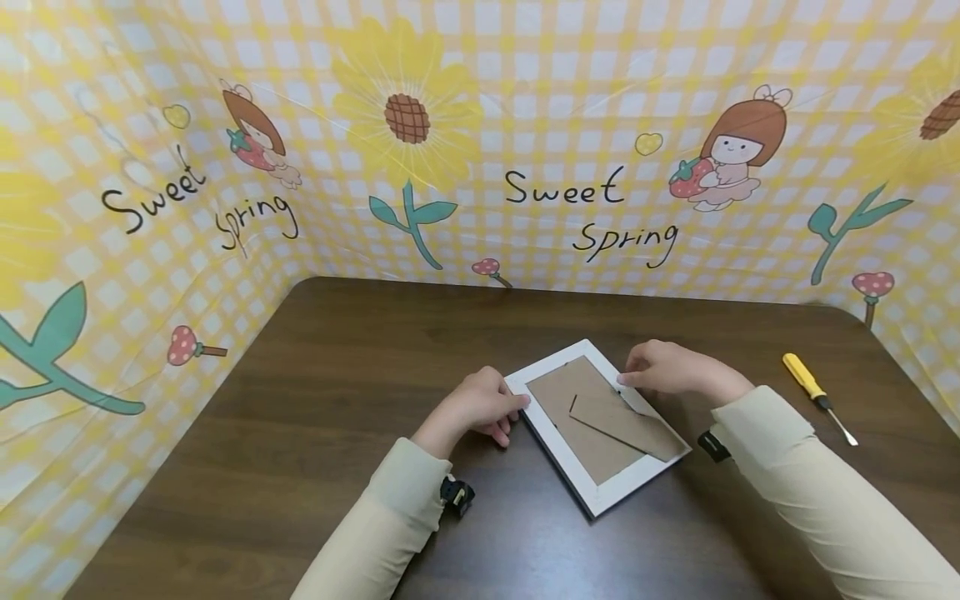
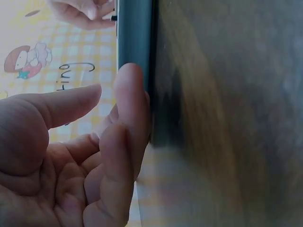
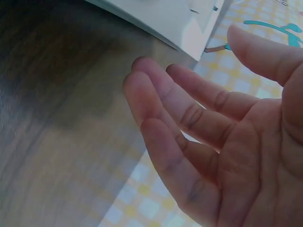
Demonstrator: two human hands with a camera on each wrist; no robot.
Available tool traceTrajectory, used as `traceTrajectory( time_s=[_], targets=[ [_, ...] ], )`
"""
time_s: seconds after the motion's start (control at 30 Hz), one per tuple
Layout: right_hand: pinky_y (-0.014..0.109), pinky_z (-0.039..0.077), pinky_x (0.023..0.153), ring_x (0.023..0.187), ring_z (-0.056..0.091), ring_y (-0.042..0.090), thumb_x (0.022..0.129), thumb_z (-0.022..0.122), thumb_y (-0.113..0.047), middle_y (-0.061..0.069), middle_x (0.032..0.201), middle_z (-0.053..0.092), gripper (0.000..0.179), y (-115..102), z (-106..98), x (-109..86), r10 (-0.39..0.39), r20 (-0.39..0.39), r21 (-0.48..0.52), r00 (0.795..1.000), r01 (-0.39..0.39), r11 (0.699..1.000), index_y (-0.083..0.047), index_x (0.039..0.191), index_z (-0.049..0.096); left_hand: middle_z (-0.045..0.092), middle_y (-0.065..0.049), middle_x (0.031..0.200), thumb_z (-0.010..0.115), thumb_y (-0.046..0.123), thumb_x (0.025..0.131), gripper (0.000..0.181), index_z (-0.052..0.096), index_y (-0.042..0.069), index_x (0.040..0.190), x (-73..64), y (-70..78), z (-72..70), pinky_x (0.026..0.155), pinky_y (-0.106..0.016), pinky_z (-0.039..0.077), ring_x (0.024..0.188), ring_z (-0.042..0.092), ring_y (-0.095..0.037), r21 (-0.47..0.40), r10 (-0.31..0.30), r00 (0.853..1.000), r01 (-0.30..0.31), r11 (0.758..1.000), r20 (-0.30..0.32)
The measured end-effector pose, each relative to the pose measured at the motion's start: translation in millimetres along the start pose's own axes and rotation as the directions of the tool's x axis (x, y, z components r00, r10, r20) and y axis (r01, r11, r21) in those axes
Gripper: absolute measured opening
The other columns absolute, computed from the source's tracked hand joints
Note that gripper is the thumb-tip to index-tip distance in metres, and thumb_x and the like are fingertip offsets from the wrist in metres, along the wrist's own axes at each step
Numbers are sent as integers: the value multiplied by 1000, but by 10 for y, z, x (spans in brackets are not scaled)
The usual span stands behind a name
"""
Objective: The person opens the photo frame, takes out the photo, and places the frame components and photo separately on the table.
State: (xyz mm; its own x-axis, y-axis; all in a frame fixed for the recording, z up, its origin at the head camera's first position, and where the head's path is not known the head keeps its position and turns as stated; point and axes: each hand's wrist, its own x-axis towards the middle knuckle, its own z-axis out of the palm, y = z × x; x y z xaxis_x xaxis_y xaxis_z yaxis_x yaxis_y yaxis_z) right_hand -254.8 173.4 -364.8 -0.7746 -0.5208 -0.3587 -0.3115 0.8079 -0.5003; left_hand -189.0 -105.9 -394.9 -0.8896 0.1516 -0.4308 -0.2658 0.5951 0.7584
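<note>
A picture frame lies back side up on the table, slanted, with a white border. Inside the border is a brown backing board bearing a folded stand leg. At the left edge, my left hand has its thumb over the border in the head view. In the left wrist view its fingertip touches the frame's side, the thumb standing apart. My right hand is by the upper right edge, thumb near the rim. The right wrist view shows its fingers loosely bent, holding nothing, apart from the frame.
A screwdriver with a yellow handle lies on the dark wooden table, to the right of the right hand. A yellow checked cloth with flower prints hangs behind the table and along its left side.
</note>
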Motion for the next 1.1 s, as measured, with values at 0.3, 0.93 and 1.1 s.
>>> traceTrajectory(
  time_s=[0.3,0.93,1.1],
  targets=[
    [31,53,59,66,60,16,95,67,-20,21,106,66,30,11,60,72,-19,43,-4,999,19,1000,5,109,60,57,-7,54,63,17,97,29,66,-5,79,41,9,65,46,-21,50,42,60,-11,-14,1,1000,-1,1000,6],
    [28,47,55,53,57,14,94,67,-18,5,69,61,18,3,156,4,32,6,-12,999,-32,999,0,96,61,59,-7,53,63,12,97,28,66,-8,77,163,8,34,45,-21,50,45,63,-12,-70,23,999,-21,997,28],
    [28,48,55,53,59,14,93,68,-18,6,66,61,17,2,203,-45,24,1,-4,1000,-24,1000,-3,88,61,59,-6,54,63,12,97,29,65,-7,76,181,6,29,46,-21,50,45,63,-12,-58,27,999,-25,998,30]
  ],
)
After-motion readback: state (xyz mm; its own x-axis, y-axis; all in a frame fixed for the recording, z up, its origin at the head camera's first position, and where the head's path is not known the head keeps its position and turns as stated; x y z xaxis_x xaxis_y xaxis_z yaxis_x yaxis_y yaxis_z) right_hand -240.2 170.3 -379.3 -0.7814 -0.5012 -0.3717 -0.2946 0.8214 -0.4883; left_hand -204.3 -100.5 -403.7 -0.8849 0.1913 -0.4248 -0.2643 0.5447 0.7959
